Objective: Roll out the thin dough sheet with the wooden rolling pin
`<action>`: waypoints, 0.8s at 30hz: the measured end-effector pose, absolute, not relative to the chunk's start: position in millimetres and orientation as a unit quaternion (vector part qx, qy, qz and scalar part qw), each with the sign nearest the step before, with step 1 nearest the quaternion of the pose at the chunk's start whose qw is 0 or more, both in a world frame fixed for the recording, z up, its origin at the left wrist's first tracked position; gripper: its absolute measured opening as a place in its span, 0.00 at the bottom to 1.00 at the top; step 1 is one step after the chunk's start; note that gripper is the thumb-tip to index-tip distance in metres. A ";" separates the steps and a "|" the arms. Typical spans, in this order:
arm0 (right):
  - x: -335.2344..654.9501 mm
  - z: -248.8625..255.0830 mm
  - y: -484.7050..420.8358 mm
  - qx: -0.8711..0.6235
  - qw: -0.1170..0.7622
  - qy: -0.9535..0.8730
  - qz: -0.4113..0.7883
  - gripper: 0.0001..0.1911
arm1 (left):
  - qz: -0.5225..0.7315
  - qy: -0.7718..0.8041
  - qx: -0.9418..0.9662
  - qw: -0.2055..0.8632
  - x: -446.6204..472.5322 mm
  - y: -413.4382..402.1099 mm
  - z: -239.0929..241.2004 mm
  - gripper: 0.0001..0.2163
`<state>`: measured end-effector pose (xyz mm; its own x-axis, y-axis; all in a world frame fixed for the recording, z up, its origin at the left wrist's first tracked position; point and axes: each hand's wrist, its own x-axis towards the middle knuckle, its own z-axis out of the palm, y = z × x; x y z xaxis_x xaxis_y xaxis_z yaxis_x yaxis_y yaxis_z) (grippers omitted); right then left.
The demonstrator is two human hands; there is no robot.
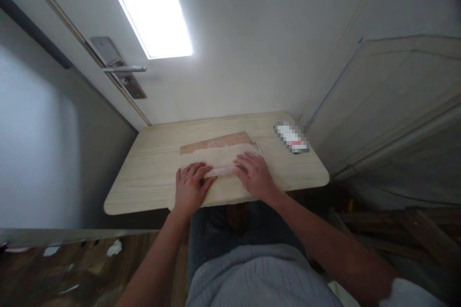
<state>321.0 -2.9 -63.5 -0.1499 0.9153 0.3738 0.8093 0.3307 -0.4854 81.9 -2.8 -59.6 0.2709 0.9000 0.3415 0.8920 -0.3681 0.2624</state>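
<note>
On the tabletop (140, 172), just in front of me, a wooden board (212, 142) lies slightly askew, and over most of it spreads a pale, soft sheet (212, 155) that looks like dough, leaving a strip of wood bare along the far side. My left hand (190, 184) and right hand (254, 172) rest palm down on the near part of the sheet, apart from each other, with a pale fold (224, 170) showing between them. Both hands are open — fingers spread and loosely bent, clasping nothing that I can make out (whether a fingertip pinches the edge underneath is hidden). Set wide like this, they probably share the pressure evenly along the fold.

The sheet is matte and cream, smooth where it lies flat and lumpier at the fold. The board is straight-edged and a warmer brown, with a thin, curved metal handle (256, 146) at its right end. Faint wood grain runs along the tabletop, whose corners are rounded. Off to the right lies a phone-like slab (291, 138), its face blurred into blocks — presumably placed there to stay clean.
</note>
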 end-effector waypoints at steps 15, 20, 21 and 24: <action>399.7 -49.7 55.1 -0.748 0.114 -0.589 0.285 0.17 | 0.213 0.552 0.806 0.018 74.7 9.6 -58.9 0.15; 403.6 -47.9 54.0 -0.714 0.145 -0.613 0.305 0.11 | 0.200 0.564 0.801 0.025 75.5 9.9 -57.2 0.16; 403.8 -47.8 52.6 -0.709 0.157 -0.616 0.305 0.10 | 0.198 0.566 0.800 0.025 75.8 9.8 -56.8 0.15; 404.7 -48.5 48.7 -0.703 0.190 -0.612 0.307 0.07 | 0.193 0.573 0.796 0.025 76.9 9.9 -55.0 0.15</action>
